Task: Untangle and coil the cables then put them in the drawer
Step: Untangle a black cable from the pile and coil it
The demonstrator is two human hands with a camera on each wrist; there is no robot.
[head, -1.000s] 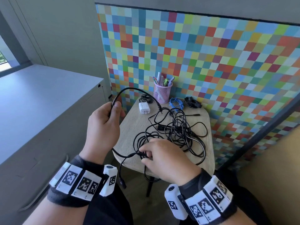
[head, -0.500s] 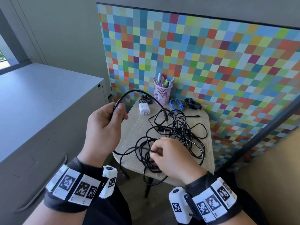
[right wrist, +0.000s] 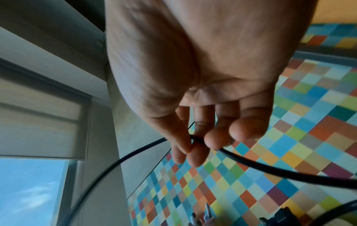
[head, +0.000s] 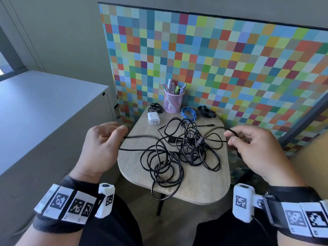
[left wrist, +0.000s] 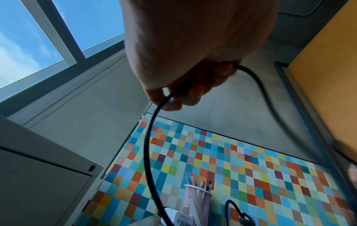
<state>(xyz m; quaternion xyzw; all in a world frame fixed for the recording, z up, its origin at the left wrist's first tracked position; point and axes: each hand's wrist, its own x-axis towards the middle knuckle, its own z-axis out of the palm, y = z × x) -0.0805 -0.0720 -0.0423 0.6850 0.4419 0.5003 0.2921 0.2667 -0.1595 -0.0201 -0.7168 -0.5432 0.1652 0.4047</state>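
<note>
Midway through untangling, the left hand [head: 99, 148] and right hand [head: 255, 148] each pinch one black cable [head: 140, 137] in their fingers, stretched above the tangle [head: 179, 157] on the bench [head: 204, 183]; next, freeing its remaining length.

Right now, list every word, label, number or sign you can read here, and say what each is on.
No text can be read.
white charger: printed lines on its face, too blurred to read.
wristband tags: black-and-white square marker patterns, no letters or numbers.
pink pen cup, tangled black cables and small table: no writing visible.
</note>
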